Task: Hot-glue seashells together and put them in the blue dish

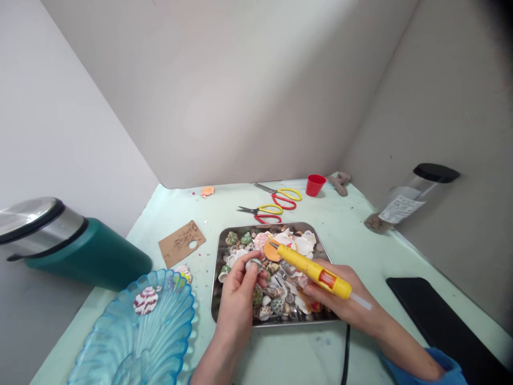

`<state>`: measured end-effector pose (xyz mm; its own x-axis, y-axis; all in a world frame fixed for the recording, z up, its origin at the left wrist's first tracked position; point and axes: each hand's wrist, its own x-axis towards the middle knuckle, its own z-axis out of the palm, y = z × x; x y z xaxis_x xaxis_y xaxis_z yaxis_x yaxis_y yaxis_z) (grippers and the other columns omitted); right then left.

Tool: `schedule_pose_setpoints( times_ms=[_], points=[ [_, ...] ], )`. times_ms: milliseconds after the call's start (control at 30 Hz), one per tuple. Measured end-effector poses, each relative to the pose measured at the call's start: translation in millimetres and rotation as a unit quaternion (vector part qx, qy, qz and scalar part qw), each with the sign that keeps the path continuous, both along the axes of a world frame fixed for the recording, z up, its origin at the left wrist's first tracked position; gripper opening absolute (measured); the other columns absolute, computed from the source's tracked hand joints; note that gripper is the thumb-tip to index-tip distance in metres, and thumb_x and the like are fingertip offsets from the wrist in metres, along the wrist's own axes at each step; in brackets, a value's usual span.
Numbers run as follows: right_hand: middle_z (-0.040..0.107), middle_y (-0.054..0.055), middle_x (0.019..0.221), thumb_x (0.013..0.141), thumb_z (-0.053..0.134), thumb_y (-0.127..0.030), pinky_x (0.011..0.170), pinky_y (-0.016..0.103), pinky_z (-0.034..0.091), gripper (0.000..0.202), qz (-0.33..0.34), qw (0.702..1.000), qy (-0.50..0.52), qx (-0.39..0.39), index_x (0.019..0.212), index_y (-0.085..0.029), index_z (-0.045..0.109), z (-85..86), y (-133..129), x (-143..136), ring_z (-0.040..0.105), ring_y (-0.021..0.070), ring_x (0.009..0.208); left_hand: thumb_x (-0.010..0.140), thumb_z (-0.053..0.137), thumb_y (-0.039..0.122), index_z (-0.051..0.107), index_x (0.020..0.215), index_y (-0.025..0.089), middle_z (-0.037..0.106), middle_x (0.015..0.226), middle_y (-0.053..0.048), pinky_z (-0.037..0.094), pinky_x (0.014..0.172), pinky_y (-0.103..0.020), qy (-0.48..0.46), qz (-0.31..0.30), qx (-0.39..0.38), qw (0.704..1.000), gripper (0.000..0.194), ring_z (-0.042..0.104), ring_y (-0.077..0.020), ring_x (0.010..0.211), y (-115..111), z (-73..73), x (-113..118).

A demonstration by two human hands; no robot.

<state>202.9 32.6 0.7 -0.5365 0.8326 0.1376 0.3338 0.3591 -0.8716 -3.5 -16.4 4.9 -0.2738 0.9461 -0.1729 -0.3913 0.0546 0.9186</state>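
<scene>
My left hand (240,280) pinches a small shell (253,264), partly covered by the fingers, above a metal tray (215,299). In my right hand (340,291) is a yellow hot glue gun (300,262), its nozzle pointing left toward the shell but apart from it. A clear glue stick (362,301) pokes out of its back end. The tray below both hands is full of mixed seashells (277,306), with an orange disc (271,250) lying among them near the nozzle.
At left are a blue scalloped dish (116,334), a green bottle (92,256) and a brown card (176,247). Two scissors (286,201) (267,213), a red cup (316,185) and driftwood (340,184) lie behind. At right stand a clear jar (404,203) and a black slab (436,321).
</scene>
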Motion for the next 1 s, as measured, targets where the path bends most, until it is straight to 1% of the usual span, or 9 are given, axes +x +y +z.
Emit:
schedule_pose_setpoints(
  times_ms=[200, 333, 400, 467, 533, 700, 767, 900, 1000],
  points=[
    [0.055, -0.002, 0.067, 0.088, 0.061, -0.038, 0.055, 0.025, 0.041, 0.019, 0.0, 1.0, -0.002, 0.0, 0.089, -0.018, 0.059, -0.9, -1.1, 1.0, 0.051, 0.0135, 0.057, 0.079, 0.069, 0.032, 0.068, 0.109, 0.019, 0.066, 0.089, -0.004, 0.043, 0.067, -0.02, -0.051, 0.007, -0.005, 0.999, 0.033, 0.054, -0.0083, 0.068, 0.8, 3.4, 0.7],
    [0.055, -0.002, 0.067, 0.088, 0.061, -0.038, 0.054, 0.025, 0.04, 0.02, -0.002, 1.0, -0.006, 0.008, 0.092, -0.018, 0.06, 0.0, -1.1, 1.0, 0.051, 0.0134, 0.056, 0.077, 0.071, 0.032, 0.067, 0.108, 0.02, 0.066, 0.1, -0.005, 0.041, 0.056, -0.02, -0.057, -0.008, 0.001, 0.998, 0.033, 0.052, -0.006, 0.058, -0.7, 7.6, 1.6],
    [0.054, -0.003, 0.066, 0.088, 0.061, -0.038, 0.054, 0.025, 0.04, 0.02, -0.005, 1.0, -0.006, 0.015, 0.092, -0.018, 0.06, -0.2, -0.7, 0.7, 0.049, 0.0131, 0.056, 0.077, 0.071, 0.032, 0.067, 0.105, 0.02, 0.067, 0.096, -0.004, 0.039, 0.052, -0.02, -0.048, -0.016, 0.005, 0.999, 0.03, 0.05, -0.0052, 0.055, -1.2, 7.7, 1.4],
    [0.053, -0.003, 0.066, 0.087, 0.061, -0.037, 0.054, 0.024, 0.039, 0.02, -0.009, 1.0, -0.004, 0.02, 0.09, -0.018, 0.06, -0.6, -0.3, 0.5, 0.049, 0.0129, 0.056, 0.078, 0.07, 0.031, 0.066, 0.105, 0.018, 0.067, 0.083, -0.003, 0.04, 0.054, -0.02, -0.041, -0.023, 0.004, 0.999, 0.03, 0.052, -0.0063, 0.055, -1.4, 6.9, 0.7],
    [0.054, -0.003, 0.067, 0.088, 0.061, -0.037, 0.054, 0.024, 0.04, 0.019, -0.007, 1.0, 0.005, 0.012, 0.086, -0.018, 0.059, -0.8, 0.2, 0.4, 0.049, 0.0126, 0.057, 0.079, 0.069, 0.031, 0.064, 0.112, 0.016, 0.066, 0.073, -0.002, 0.043, 0.06, -0.021, -0.046, -0.029, -0.001, 0.999, 0.036, 0.055, -0.0086, 0.059, -1.4, 6.4, -0.4],
    [0.053, -0.003, 0.066, 0.088, 0.06, -0.037, 0.053, 0.023, 0.04, 0.024, -0.009, 1.0, 0.023, -0.007, 0.073, -0.019, 0.053, -1.3, 1.3, 1.3, 0.048, 0.0124, 0.057, 0.077, 0.071, 0.029, 0.055, 0.124, 0.011, 0.07, 0.073, -0.005, 0.047, 0.068, -0.025, -0.076, -0.043, -0.002, 0.996, 0.053, 0.061, -0.0119, 0.063, -0.5, 8.2, -1.6],
    [0.052, -0.003, 0.064, 0.087, 0.062, -0.038, 0.053, 0.023, 0.039, 0.025, -0.023, 0.999, 0.021, -0.009, 0.073, -0.019, 0.052, -2.7, 1.7, 2.0, 0.046, 0.0122, 0.057, 0.077, 0.072, 0.031, 0.054, 0.119, 0.011, 0.07, 0.07, -0.005, 0.048, 0.064, -0.026, -0.077, -0.043, 0.007, 0.996, 0.05, 0.062, -0.0127, 0.06, 0.1, 8.9, -1.0],
    [0.054, -0.003, 0.065, 0.084, 0.064, -0.04, 0.054, 0.024, 0.041, 0.025, -0.043, 0.999, 0.021, -0.007, 0.076, -0.019, 0.054, -7.9, 2.6, 3.1, 0.048, 0.0126, 0.058, 0.078, 0.071, 0.033, 0.053, 0.101, 0.015, 0.067, 0.062, -0.002, 0.048, 0.058, -0.024, -0.072, -0.035, 0.027, 0.996, 0.034, 0.061, -0.0128, 0.057, 0.8, 8.3, 0.2],
    [0.056, -0.002, 0.066, 0.084, 0.064, -0.041, 0.054, 0.024, 0.042, 0.026, -0.046, 0.999, 0.024, -0.008, 0.076, -0.018, 0.056, -9.9, 3.3, 2.8, 0.051, 0.0137, 0.059, 0.081, 0.068, 0.033, 0.053, 0.096, 0.016, 0.063, 0.059, 0.002, 0.045, 0.052, -0.021, -0.068, -0.035, 0.04, 0.996, 0.028, 0.058, -0.0109, 0.054, 1.3, 6.5, 0.4]
  ],
)
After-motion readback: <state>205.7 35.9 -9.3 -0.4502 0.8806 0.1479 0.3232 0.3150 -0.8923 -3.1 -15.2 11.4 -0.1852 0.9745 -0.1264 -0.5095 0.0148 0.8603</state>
